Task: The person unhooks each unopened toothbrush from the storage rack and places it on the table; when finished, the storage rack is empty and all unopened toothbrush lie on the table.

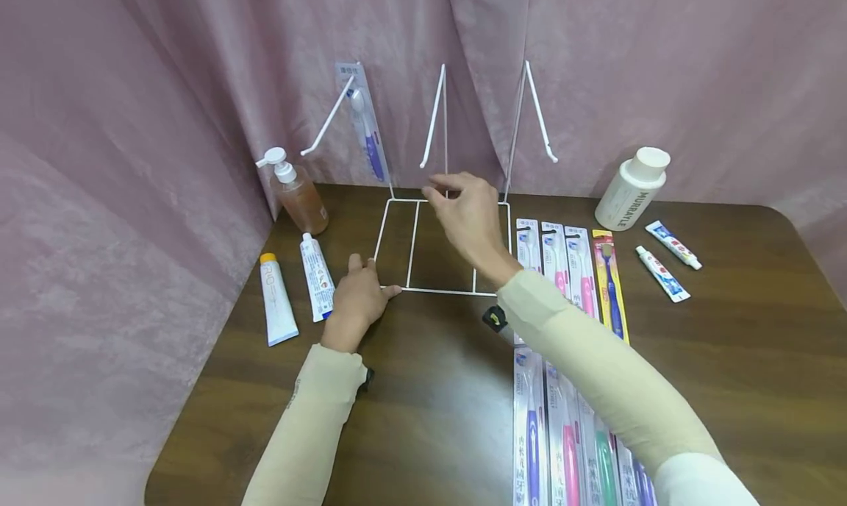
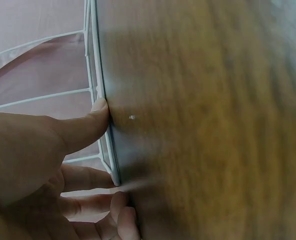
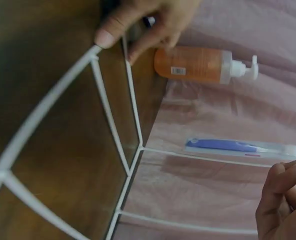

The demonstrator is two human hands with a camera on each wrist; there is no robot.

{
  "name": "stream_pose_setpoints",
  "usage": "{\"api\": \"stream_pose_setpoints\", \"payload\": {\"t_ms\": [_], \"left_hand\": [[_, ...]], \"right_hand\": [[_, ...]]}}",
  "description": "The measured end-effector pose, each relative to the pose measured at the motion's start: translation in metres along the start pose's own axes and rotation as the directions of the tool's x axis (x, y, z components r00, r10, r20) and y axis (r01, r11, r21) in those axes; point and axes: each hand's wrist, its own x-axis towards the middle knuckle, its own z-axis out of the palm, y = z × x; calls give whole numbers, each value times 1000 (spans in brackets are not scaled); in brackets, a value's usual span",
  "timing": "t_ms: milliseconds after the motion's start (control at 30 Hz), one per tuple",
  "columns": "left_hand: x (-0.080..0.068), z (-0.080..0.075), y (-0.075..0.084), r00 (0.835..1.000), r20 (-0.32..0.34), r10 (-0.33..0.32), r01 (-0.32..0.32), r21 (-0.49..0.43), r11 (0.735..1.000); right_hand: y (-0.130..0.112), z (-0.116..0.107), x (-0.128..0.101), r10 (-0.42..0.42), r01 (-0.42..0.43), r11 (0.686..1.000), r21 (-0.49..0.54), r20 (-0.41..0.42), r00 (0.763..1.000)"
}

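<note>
A white bottle [image 1: 630, 190] at the back right of the bench [image 1: 741, 373] carries vertical grey lettering that reads roughly "MURRAYLE"; the last letters are hard to make out. The orange-capped tube [image 1: 276, 301] at the left shows faint pale print, possibly "210", too dim to confirm. Toothbrush packs [image 1: 569, 271] bear Chinese characters on their headers and lower edges, too small to read. The pump bottle's [image 3: 198, 65] small white label is illegible in the right wrist view.
</note>
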Motion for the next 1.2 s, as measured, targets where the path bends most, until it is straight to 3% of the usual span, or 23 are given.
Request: {"api": "stream_pose_setpoints", "payload": {"t_ms": [233, 433, 500, 667, 767, 967, 1100, 1200], "left_hand": [[0, 0, 3, 1000, 10, -24, 24, 15, 1000], [19, 18, -7, 1000, 17, 0, -1, 23, 1000], [15, 15, -3, 1000, 17, -1, 1, 18, 1000], [6, 12, -1, 1000, 3, -15, 15, -19, 1000], [13, 22, -8, 1000, -7, -16, 16, -11, 1000], [12, 25, -5, 1000, -22, -21, 21, -13, 1000], [10, 21, 1, 1000, -17, -26, 26, -40, 999], [13, 20, 3, 1000, -11, -21, 20, -39, 999]], "right_hand": [[-19, 38, 49, -15, 17, 999, -39, 50, 999], [-31, 51, 79, 24, -21, 999, -44, 60, 998], [-35, 54, 87, 52, -49, 998, -39, 73, 996], [-13, 86, 121, 70, -61, 995, -80, 103, 992], [1, 105, 136, 46, -40, 996, -78, 80, 996], [-1, 112, 139, 32, -32, 996, -82, 2, 999], [22, 127, 152, -18, 15, 998, -60, -47, 999], [30, 125, 157, -37, 34, 999, -42, -78, 996]]}}
